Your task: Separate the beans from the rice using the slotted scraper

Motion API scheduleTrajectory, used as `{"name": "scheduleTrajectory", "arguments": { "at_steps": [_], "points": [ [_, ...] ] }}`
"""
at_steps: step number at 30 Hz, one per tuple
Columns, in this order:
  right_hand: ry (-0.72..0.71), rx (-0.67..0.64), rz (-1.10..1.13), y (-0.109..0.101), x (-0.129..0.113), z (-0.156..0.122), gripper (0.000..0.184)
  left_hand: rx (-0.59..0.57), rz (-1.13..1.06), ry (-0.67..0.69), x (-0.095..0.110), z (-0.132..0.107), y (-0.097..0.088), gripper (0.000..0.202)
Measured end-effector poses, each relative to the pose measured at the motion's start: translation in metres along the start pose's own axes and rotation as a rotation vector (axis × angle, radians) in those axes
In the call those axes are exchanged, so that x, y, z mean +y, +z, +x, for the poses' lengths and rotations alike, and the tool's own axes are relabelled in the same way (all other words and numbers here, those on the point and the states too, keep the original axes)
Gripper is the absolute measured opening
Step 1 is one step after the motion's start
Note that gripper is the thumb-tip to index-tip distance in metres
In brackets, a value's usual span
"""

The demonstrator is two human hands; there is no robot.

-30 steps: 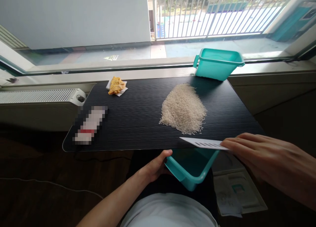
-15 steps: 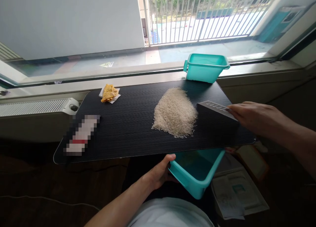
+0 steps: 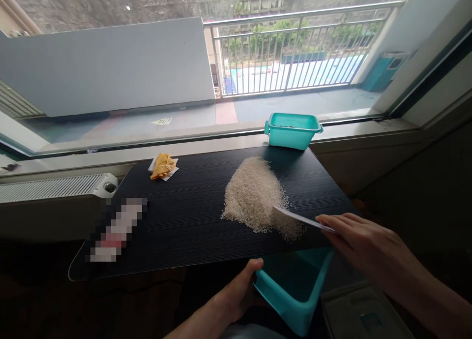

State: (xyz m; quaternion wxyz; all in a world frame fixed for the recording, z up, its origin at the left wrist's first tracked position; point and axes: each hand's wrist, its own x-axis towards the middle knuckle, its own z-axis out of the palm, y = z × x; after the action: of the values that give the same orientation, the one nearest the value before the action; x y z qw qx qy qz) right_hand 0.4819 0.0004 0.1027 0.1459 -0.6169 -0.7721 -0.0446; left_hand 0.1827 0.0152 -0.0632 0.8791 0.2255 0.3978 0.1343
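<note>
A pile of white rice (image 3: 254, 194) lies on the black tabletop (image 3: 184, 216). My right hand (image 3: 357, 238) grips a thin, flat, pale scraper-like plate (image 3: 300, 218) by its near end. Its far edge reaches into the right side of the pile, and some grains lie along its near side. My left hand (image 3: 243, 287), thumb over the rim, holds a teal plastic bin (image 3: 285, 307) below the table's front edge. The bin sits partly under the tabletop; its inside is dark, so its contents cannot be made out.
Another teal bin (image 3: 293, 137) stands at the back right, by the window sill, with something dark inside. A folded yellow cloth (image 3: 163, 166) rests on white paper at the back left. A blurred-out flat item (image 3: 118, 229) lies at the left end. A radiator (image 3: 55, 186) is beyond.
My right hand has brought the plate toward me and left, into the rice, and grains have spread toward the front edge. The camera view has tilted up. My left hand keeps holding the bin.
</note>
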Motion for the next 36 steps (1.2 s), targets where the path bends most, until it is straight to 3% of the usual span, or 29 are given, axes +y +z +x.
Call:
{"name": "scheduleTrajectory", "arguments": {
  "at_steps": [4,8,13,16,22,26,31,36],
  "points": [
    [0.023,-0.039,0.073,0.002,0.014,-0.006,0.037,-0.048,-0.021,0.023,-0.001,0.002,0.006,0.094],
    [0.136,0.009,0.132,-0.01,0.031,-0.02,0.034,-0.045,-0.043,0.04,-0.004,0.004,0.01,0.087],
    [0.525,0.056,0.322,-0.013,0.053,-0.048,0.045,-0.01,-0.057,0.078,-0.009,0.005,0.016,0.092],
    [0.781,0.043,0.503,0.003,0.065,-0.069,0.05,-0.001,-0.052,0.085,-0.01,0.004,0.017,0.091],
    [1.119,0.234,0.687,0.036,0.073,-0.091,0.047,-0.001,-0.042,0.096,-0.006,0.004,0.013,0.086],
    [1.188,0.314,0.671,0.048,0.065,-0.075,0.04,0.014,-0.014,0.097,-0.004,0.002,0.009,0.087],
    [1.17,0.153,0.758,0.049,0.034,-0.053,0.037,0.044,0.004,0.17,-0.003,-0.006,0.008,0.084],
    [1.093,0.159,0.769,0.051,0.004,-0.052,0.044,0.071,0.039,0.193,-0.002,-0.01,0.008,0.082]
  ]
}}
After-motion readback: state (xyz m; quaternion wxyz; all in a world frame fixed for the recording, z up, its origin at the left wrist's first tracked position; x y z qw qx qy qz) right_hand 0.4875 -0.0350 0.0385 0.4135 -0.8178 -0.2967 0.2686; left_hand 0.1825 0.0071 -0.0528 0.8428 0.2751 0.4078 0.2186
